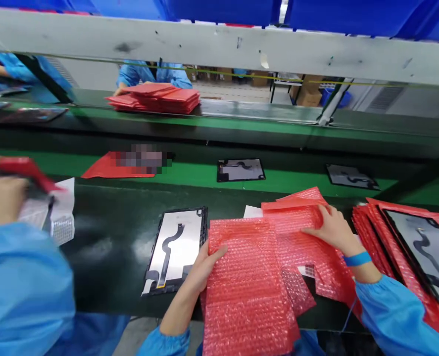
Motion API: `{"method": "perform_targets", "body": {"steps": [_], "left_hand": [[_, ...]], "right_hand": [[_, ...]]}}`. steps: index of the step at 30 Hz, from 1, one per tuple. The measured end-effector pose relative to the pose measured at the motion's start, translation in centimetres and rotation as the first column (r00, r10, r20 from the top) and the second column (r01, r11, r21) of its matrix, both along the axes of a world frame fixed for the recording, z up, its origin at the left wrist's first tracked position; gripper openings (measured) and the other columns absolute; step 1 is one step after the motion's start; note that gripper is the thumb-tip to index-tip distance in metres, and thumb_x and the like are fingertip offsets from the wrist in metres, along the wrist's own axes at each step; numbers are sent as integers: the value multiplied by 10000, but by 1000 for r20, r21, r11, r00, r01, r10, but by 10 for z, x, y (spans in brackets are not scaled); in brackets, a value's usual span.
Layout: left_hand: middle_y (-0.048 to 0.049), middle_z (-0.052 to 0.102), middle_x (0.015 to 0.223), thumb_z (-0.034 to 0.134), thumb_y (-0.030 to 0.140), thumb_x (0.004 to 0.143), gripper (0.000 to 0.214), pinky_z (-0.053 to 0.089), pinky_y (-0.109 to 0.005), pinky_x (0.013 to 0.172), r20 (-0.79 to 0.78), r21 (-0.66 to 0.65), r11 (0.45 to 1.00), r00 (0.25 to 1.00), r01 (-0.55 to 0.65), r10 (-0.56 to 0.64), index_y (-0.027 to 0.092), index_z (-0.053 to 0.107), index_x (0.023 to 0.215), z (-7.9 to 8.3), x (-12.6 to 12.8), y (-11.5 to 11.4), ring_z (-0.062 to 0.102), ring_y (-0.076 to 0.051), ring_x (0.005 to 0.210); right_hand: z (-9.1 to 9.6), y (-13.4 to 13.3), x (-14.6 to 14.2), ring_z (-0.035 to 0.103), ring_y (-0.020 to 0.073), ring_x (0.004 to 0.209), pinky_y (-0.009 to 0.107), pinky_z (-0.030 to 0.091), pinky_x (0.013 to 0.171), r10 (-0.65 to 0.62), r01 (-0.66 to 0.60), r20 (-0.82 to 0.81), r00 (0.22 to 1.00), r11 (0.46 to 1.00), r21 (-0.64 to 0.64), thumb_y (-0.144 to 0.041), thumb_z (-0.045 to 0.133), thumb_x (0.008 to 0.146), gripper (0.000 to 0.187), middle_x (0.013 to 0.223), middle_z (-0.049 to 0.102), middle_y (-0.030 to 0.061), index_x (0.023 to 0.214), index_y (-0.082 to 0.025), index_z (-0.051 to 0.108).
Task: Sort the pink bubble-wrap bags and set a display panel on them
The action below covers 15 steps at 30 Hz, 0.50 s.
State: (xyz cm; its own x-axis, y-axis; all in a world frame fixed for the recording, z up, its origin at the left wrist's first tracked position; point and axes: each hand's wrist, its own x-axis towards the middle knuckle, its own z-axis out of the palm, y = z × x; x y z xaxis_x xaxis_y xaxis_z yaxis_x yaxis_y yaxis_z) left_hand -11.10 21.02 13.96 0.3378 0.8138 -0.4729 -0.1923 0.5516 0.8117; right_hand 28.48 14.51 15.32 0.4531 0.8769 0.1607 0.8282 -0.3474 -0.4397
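Note:
My left hand (pixel 199 272) grips the left edge of a red bubble-wrap bag (pixel 243 282), thumb on its front face. My right hand (pixel 332 230), with a blue band at the wrist, is closed around the upper part of more red bubble-wrap bags (pixel 297 222) beside it. The bags overlap one another, so where each ends is hard to see. Left of my left hand, a display panel (pixel 170 257) lies on the dark bench, its pale back up and a black flex cable across it.
At right, a display panel (pixel 423 247) rests on stacked red bags (pixel 375 237). More panels (pixel 240 169) lie on the green strip. A co-worker's blurred hand (pixel 2 193) holds something red at left. Red bags (pixel 160 99) are piled behind, near another person.

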Motion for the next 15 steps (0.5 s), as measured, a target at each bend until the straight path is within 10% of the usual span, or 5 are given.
{"method": "perform_targets", "body": {"steps": [5,10,15], "left_hand": [[-136,765,1212,959,430,678,625,571,-439,996,-43,13,1000,999,1,-1,173,694,1183,-12,2,-1,730,-342,1121],[-112,665,1331,692,427,1014,385,589,-478,995,-83,55,998,996,-26,30,183,658,1310,-10,-1,-1,676,-269,1164],[-114,641,1368,681,411,1024,360,599,-463,982,-93,73,995,993,-72,79,218,652,1327,-5,-4,-5,660,-267,1176]], "right_hand": [[-22,17,-6,677,405,1201,557,492,1086,-7,31,-195,981,992,124,-449,777,742,634,1287,716,247,1274,-119,679],[13,8,-9,704,322,1160,504,569,1005,-3,145,-373,928,925,352,-457,591,910,697,1354,691,206,1527,-146,499],[38,-37,-66,640,317,1353,507,547,1097,256,212,-723,642,846,489,-412,692,932,717,1584,578,119,1601,-321,449]]}}
